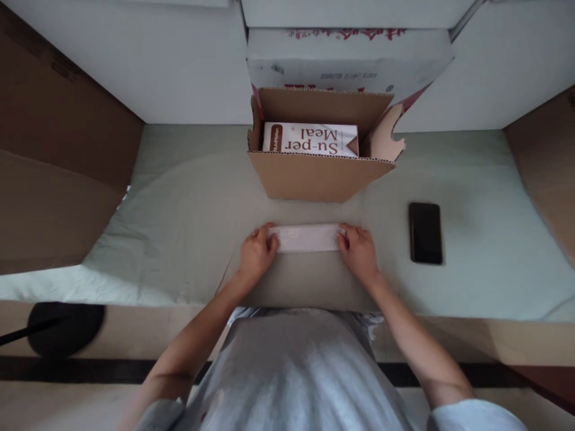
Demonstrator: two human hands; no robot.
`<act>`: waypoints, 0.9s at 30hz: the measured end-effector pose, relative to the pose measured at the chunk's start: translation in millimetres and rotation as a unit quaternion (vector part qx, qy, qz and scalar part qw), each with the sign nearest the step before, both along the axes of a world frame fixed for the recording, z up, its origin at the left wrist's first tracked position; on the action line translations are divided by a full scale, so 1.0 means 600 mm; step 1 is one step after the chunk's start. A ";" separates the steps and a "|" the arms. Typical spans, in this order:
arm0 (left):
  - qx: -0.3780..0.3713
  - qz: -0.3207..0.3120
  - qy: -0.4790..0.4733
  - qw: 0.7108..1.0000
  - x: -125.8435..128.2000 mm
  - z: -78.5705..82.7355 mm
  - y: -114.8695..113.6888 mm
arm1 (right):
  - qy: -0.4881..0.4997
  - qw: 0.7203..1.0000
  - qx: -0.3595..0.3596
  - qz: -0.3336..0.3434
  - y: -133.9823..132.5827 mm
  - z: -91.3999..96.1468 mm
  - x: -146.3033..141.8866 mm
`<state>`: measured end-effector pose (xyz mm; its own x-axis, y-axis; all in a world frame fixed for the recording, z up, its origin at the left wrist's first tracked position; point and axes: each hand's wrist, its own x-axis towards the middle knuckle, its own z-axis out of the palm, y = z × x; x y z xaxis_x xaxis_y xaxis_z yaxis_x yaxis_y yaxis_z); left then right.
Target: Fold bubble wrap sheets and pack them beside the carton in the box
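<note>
A flat white strip-shaped packet (308, 237) with a slightly shiny surface lies crosswise on the pale green cloth in front of me. Its left end is pinched between the thumb and fingers of my left hand (259, 248). At the other end, my right hand (358, 246) grips it the same way. Just beyond the packet stands an open-topped cardboard box (309, 176). Inside that box sits a white carton (314, 139) with brown "Super Meal" lettering, upside down from my side. What is printed on the packet, if anything, cannot be made out.
A black phone (425, 233) lies on the cloth (188, 197) to the right. Large cardboard boxes stand at the left (58, 155) and right edges. Behind the open box is a white printed carton (350, 60) between white panels. A round black base (65, 329) is on the floor.
</note>
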<state>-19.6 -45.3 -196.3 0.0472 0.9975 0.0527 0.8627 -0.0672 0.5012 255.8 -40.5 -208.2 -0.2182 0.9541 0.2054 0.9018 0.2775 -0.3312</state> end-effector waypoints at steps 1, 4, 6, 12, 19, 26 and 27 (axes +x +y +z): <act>0.002 0.006 0.000 1.000 0.000 0.005 0.000 | -0.002 1.000 -0.005 0.000 0.001 0.000 0.000; 0.064 0.009 0.011 0.998 0.010 0.029 -0.010 | -0.005 1.000 -0.012 -0.001 0.006 0.002 0.000; 0.094 -0.065 0.012 0.993 0.030 0.047 -0.024 | -0.005 1.000 -0.009 -0.002 0.008 0.006 -0.003; 0.005 -0.261 0.066 0.963 0.101 0.045 -0.059 | 0.083 0.983 -0.155 -0.049 -0.029 0.045 -0.023; 0.009 -0.306 0.035 0.951 0.064 0.016 -0.048 | 0.194 0.962 -0.178 0.070 -0.094 0.077 -0.005; -0.004 -0.428 -0.044 0.903 0.003 0.025 -0.045 | 0.134 0.938 -0.063 0.313 -0.088 0.047 -0.037; -0.003 -0.423 -0.041 0.905 0.000 0.027 -0.052 | 0.137 0.930 -0.060 0.334 -0.088 0.045 -0.046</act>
<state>-19.4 -76.8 -180.3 0.7909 0.6060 0.0850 0.4631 -0.6835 0.5643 228.0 -93.2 -181.5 -0.7261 0.6439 0.2410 0.4179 0.6917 -0.5890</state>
